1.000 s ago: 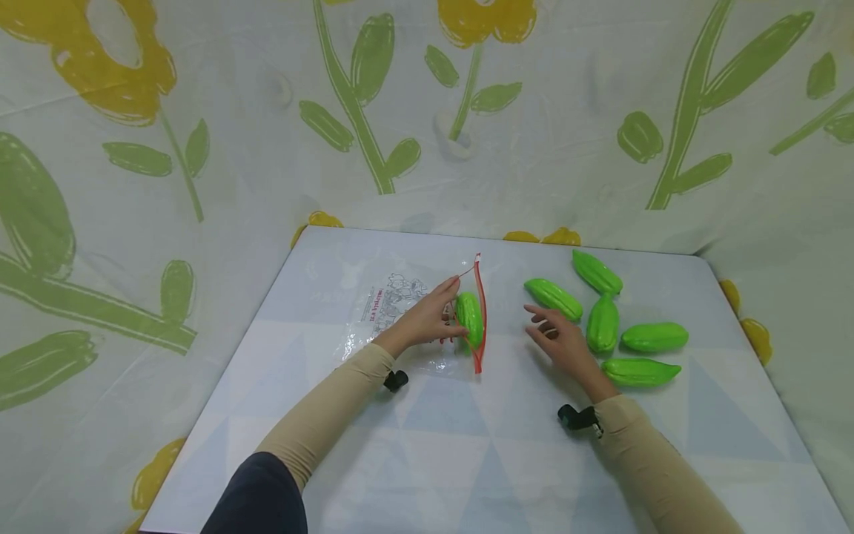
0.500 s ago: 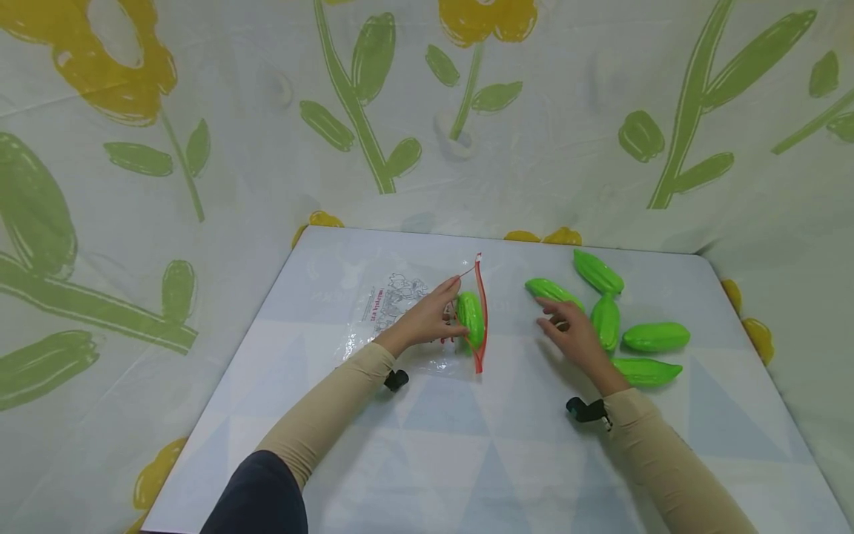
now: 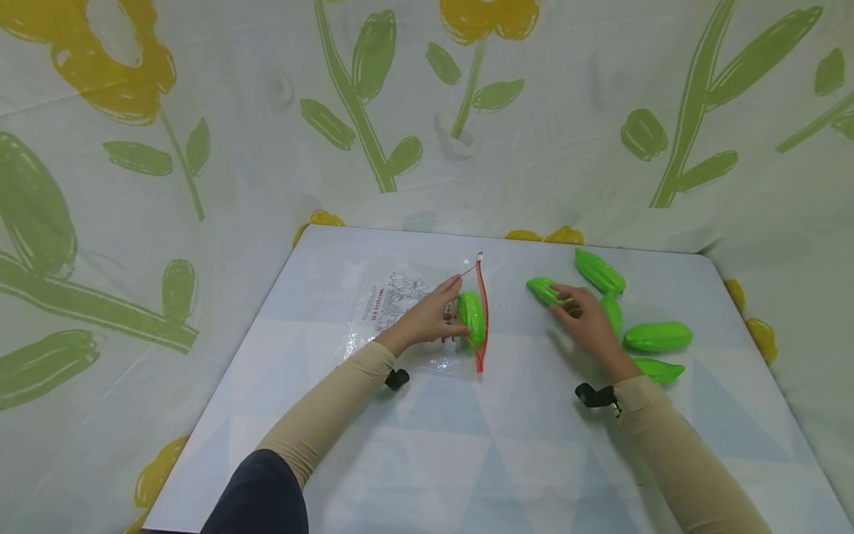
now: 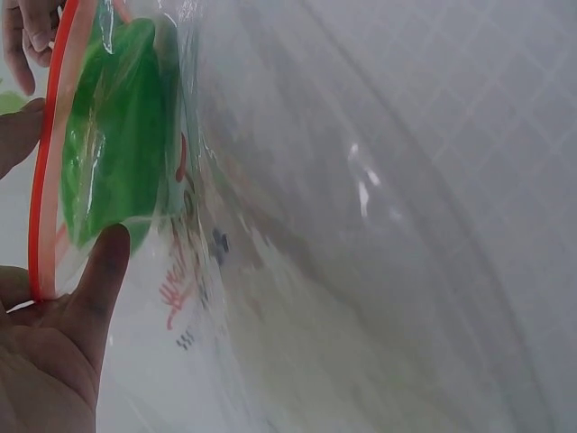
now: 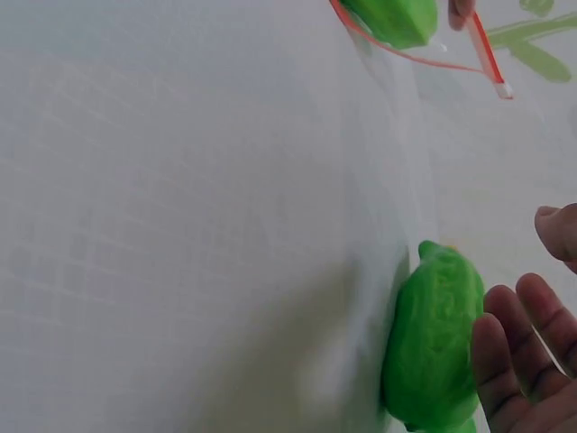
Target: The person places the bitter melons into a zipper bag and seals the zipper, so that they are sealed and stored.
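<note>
A clear zip bag with a red rim lies on the white table. My left hand pinches the bag's upper lip and holds its mouth apart. One green toy gourd sits just inside the mouth, seen close in the left wrist view. My right hand is over another green gourd to the right of the bag, fingers relaxed. In the right wrist view its fingertips are right beside that gourd.
Several more green gourds lie at the table's right: one at the back, one partly under my right hand, two nearer. A flower-print cloth walls the table on three sides.
My right hand has moved away from me and to the right, onto the green gourd nearest the bag. The left hand and bag have stayed put.
</note>
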Demonstrator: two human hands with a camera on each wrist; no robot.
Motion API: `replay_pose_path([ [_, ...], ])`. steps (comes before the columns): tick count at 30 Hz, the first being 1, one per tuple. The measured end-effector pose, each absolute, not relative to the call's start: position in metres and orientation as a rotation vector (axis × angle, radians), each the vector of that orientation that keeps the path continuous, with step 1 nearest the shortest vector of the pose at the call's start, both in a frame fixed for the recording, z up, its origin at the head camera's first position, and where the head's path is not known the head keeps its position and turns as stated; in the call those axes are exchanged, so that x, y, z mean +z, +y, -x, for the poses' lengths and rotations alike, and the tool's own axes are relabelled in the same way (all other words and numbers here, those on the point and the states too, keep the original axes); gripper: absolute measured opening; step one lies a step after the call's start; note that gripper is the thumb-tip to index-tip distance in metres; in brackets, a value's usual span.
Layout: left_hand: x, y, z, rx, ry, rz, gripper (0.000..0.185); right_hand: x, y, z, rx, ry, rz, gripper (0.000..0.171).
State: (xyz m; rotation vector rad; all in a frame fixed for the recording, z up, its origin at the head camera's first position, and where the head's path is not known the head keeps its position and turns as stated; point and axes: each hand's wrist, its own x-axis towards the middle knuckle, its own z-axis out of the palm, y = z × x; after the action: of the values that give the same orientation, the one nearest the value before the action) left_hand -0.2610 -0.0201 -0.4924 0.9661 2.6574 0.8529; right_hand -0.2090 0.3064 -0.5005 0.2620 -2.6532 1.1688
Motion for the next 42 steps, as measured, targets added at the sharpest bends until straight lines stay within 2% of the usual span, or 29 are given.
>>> replay_pose_path([
  [26,-0.493,-0.019,0.262,0.861,2.653,-0.976,0.104,-0.498,0.325,0.225,1.006,-2.768,-0.197,0.038],
  [42,-0.492,-0.018,0.261,0.858,2.646,-0.964,0.104,-0.491,0.325,0.225,0.975,-2.976,-0.122,0.043],
])
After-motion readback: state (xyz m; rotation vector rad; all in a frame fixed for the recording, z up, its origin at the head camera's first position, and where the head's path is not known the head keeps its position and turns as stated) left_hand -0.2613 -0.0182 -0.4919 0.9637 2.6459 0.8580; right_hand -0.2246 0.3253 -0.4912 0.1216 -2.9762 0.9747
